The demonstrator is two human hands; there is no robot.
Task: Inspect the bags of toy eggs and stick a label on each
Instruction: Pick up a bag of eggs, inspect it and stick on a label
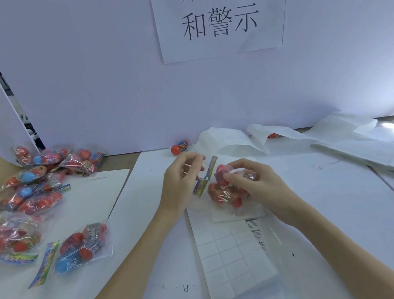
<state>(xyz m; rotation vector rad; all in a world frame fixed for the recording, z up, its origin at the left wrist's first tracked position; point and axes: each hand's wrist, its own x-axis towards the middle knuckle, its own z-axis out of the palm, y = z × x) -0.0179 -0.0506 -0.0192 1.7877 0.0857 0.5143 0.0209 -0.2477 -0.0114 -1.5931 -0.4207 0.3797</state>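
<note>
Lying under both wrists on the bench [322,208]: label sheet [234,261], long axis running toward the body. Holding bag of toy eggs [223,190] above it, right hand [252,182] fingers [231,178] curling round; left hand [182,178] fingers pinching header card [205,175]. Label not yet picked; right hand nearer the remaining labels.

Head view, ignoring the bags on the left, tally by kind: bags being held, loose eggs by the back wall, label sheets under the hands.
Held bag: 1
Loose eggs: 2, one in plain sight, one half hidden behind white paper
Label sheet: 1
Total: 4
</note>
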